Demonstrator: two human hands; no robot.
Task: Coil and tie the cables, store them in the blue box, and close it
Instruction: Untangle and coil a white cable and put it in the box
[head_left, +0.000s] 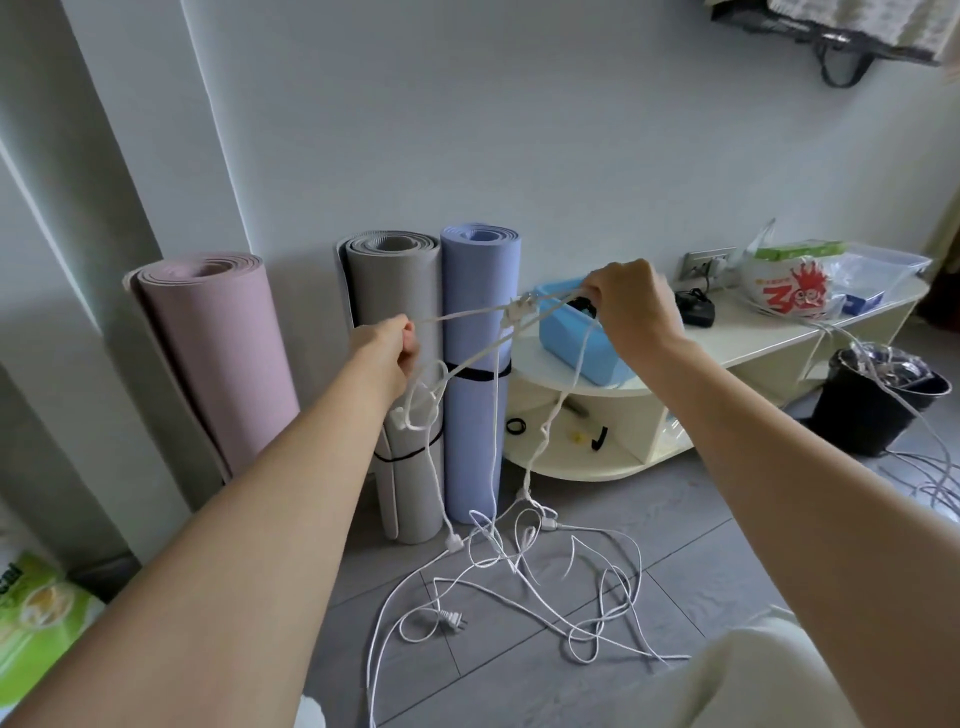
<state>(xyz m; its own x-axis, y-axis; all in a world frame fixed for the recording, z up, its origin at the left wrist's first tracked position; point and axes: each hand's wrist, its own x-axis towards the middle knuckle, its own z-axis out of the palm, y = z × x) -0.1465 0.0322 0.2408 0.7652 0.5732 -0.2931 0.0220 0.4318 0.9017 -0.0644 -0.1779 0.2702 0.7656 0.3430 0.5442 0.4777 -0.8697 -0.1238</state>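
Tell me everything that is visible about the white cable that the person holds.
The white cable is thin, looks plastic-coated, and is not yet coiled. A stretch runs taut between the left hand and the right hand, both gripping it at raised height. Small white connector blocks sit along it. From the hands, strands hang down in front of the rolled mats to a loose tangle on the grey floor, where a two-pin plug lies. It is not in the blue box.

Three rolled mats (395, 364) stand against the wall left of a low bench (737, 338) that carries the box (576, 338) at its near end and a bag (784, 286) farther right, a bucket (872, 405) on the floor beyond, loose cables (519, 561) sprawled in front.
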